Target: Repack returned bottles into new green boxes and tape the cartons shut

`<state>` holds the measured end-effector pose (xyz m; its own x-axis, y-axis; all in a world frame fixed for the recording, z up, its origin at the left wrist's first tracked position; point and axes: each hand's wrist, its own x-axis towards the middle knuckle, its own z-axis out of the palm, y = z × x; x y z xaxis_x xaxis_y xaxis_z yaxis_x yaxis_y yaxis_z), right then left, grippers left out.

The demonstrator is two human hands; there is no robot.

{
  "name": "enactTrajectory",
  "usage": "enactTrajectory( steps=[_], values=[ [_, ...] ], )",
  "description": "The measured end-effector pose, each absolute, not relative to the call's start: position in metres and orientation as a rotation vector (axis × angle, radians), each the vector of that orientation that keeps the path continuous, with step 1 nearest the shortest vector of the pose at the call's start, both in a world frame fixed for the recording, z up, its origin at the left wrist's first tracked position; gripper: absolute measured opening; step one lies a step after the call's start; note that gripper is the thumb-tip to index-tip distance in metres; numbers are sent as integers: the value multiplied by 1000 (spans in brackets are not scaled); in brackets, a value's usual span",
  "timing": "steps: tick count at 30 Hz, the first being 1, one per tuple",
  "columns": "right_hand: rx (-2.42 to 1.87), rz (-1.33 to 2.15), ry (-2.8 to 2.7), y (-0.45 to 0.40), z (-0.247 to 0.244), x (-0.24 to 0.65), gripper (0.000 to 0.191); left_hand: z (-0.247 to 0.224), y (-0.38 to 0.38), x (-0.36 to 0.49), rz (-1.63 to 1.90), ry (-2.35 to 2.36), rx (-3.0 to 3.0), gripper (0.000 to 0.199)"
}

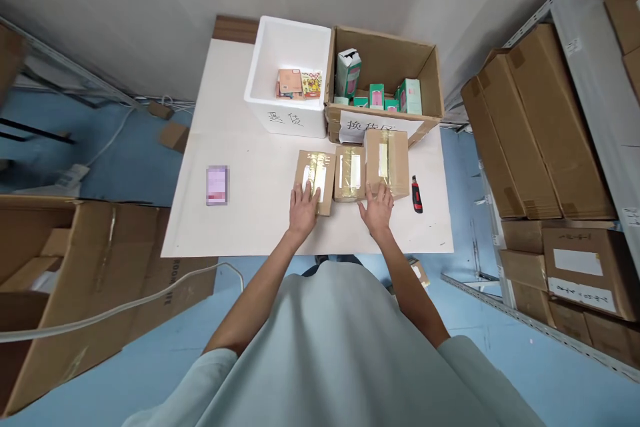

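Three taped cardboard parcels stand side by side on the white table [240, 227]. My left hand [303, 209] rests with spread fingers on the near part of the left parcel [327, 177]. The middle parcel [350, 175] sits between my hands, touched by neither as far as I can see. My right hand [377, 210] lies, fingers apart, against the near edge of the larger right parcel [397, 163]. A red and black cutter [417, 195] lies just right of that parcel.
Behind the parcels stand a white foam box [287, 119] holding booklets and an open carton [430, 90] with green and white boxes. A blurred purple item [217, 185] lies at the left. Shelves with cartons [580, 267] line the right; a large open carton [100, 273] is lower left.
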<state>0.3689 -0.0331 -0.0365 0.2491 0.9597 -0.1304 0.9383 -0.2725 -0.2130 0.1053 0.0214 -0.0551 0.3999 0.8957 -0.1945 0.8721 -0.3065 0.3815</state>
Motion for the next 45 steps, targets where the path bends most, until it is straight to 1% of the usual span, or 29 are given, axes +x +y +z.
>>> enactTrajectory(
  steps=[6, 8, 11, 16, 19, 25, 29, 31, 34, 35, 36, 39, 40, 42, 45],
  values=[
    [-2243, 424, -1750, -18, -34, 375, 63, -56, -4, 59, 93, 1548, 2245, 89],
    [-2134, 443, -1792, -8, -34, 369, 61, -53, -13, 34, 93, 1558, 2237, 87],
    [-1929, 575, -1928, 7, -36, 348, 58, -49, -28, -5, 137, 1617, 2208, 82],
    [-1617, 867, -2108, 12, -52, 296, 62, -48, -43, -56, 228, 1847, 2088, 74],
    [-1587, 967, -2087, 5, -66, 272, 65, -53, -39, -77, 224, 1862, 2031, 71],
    [-1738, 986, -1859, -15, -84, 249, 65, -68, -23, -110, 235, 1713, 1954, 85],
    [-1822, 1054, -1641, -37, -90, 227, 75, -77, -16, -133, 352, 1539, 1791, 89],
    [-1850, 1097, -1586, -52, -93, 209, 70, -83, -13, -148, 429, 1512, 1670, 97],
    [-1929, 1097, -1506, -77, -97, 177, 59, -95, -8, -174, 493, 1551, 1477, 115],
    [-1954, 1083, -1460, -85, -98, 166, 59, -99, -6, -182, 503, 1546, 1428, 114],
    [-1973, 1069, -1402, -92, -99, 155, 60, -102, -4, -188, 510, 1529, 1397, 109],
    [-1967, 1095, -1213, -110, -97, 129, 64, -106, 2, -201, 523, 1447, 1396, 81],
    [-1956, 1117, -1152, -114, -95, 122, 64, -105, 4, -203, 524, 1427, 1408, 75],
    [-1939, 1147, -1055, -122, -89, 114, 64, -101, 5, -204, 528, 1401, 1423, 71],
    [-1949, 1114, -969, -131, -75, 114, 62, -92, 1, -201, 561, 1357, 1400, 73]
  ],
)
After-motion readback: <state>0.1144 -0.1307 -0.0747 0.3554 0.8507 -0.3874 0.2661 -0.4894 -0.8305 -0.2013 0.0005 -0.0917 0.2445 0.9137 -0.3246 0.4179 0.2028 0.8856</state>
